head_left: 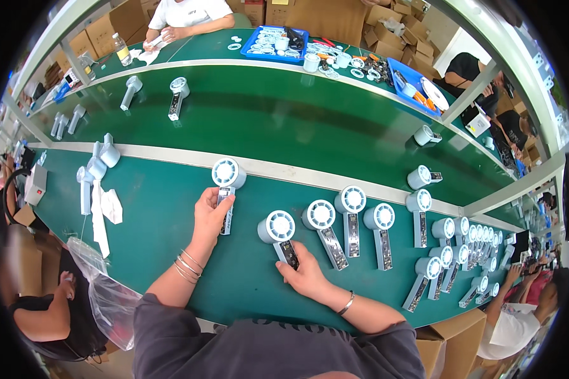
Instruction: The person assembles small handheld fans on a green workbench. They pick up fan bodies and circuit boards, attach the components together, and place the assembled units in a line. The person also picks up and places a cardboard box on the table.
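Note:
My left hand (213, 213) is closed round the handle of a light-blue handheld fan (228, 172), its round slotted head pointing away from me. My right hand (305, 270) grips a second handheld fan (276, 226) by its handle, where a dark circuit board shows. Both fans are at the middle of the green table, heads toward the far side. Just right of my right hand lie several more fans, among them one fan (322, 215) with its board exposed along the handle. Fingers partly hide both held handles.
A green conveyor belt (265, 114) runs beyond a pale rail, carrying a few fans. More fans (428, 268) crowd the table's right side. At left lie fans (97, 167) and white cloths (111, 206). Blue trays (275, 58) of parts and other people are across the belt.

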`<move>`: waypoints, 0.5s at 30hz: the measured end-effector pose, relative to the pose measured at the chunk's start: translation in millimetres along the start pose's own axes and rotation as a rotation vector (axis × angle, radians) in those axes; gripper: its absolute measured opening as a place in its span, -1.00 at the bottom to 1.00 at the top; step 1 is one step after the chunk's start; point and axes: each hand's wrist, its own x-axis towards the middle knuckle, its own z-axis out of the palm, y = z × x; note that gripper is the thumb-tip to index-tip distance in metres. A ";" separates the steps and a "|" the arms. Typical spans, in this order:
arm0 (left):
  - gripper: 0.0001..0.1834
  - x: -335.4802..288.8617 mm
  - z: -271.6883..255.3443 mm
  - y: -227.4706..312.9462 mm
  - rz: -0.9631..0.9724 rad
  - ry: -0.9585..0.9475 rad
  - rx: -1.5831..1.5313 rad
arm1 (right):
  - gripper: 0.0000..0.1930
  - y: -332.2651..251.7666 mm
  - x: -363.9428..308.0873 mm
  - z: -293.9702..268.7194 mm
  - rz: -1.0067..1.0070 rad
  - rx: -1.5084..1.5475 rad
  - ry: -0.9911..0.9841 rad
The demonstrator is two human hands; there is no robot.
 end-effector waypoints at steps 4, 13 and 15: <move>-0.75 -1.3 1.6 5.8 -0.039 0.001 -0.022 | -0.48 -0.9 0.4 -0.7 0.015 0.018 -0.003; -0.71 1.4 -0.5 -2.2 0.000 -0.014 -0.004 | -0.41 -1.5 -2.2 3.2 -0.033 0.036 0.067; -0.72 1.0 -0.8 -2.2 0.001 -0.015 -0.007 | -0.41 -6.9 -2.1 2.4 -0.092 -0.031 0.090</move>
